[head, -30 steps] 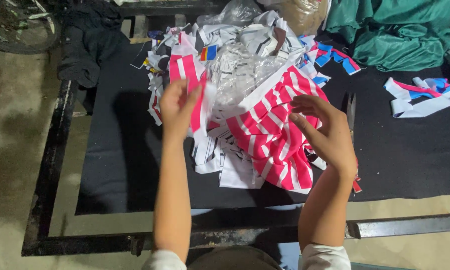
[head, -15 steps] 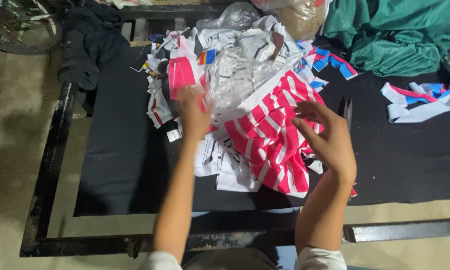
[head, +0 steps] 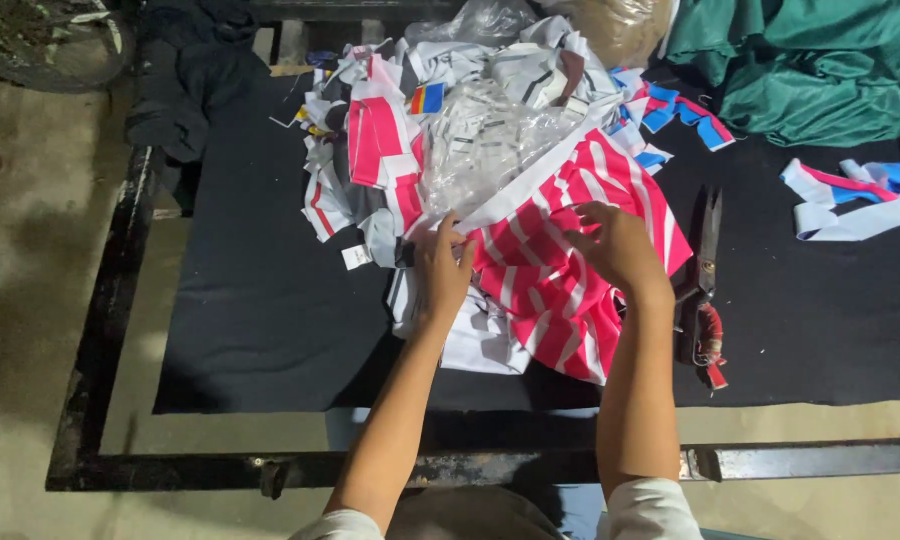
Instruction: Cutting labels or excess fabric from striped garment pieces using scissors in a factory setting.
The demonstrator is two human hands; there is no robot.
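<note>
The left hand (head: 442,268) is lying with curled fingers on the white edge band of a soft pink-and-white striped knit fabric piece (head: 560,275), its fingertips pinching that band where it is meeting a crinkled clear plastic bag (head: 485,145). The right hand (head: 620,245) is resting on the same striped piece a little further to the right, fingers bent downward and pressing into the cloth; whether it is actually gripping a fold cannot be told. The striped piece is lying rumpled at the middle of a table covered with a flat matte black cloth (head: 260,320), its lower edge overlapping a limp white printed fabric panel (head: 485,340). Behind it a loose heap of cut fabric scraps in white, grey and pink (head: 370,150) is spreading toward the far side of the table. Just beside the right wrist, long metal shears with red-wrapped handles (head: 708,290) are lying on the black cloth, blades pointing away. Further right, narrow ribbon-like strips of white, blue and pink fabric (head: 850,195) are curling loosely, well apart from the hands. A bunched green cloth with a smooth sheen (head: 820,70) is sitting at the far right corner, and a dark crumpled garment (head: 185,90) is hanging over the far left edge of the black metal table frame (head: 100,340).
</note>
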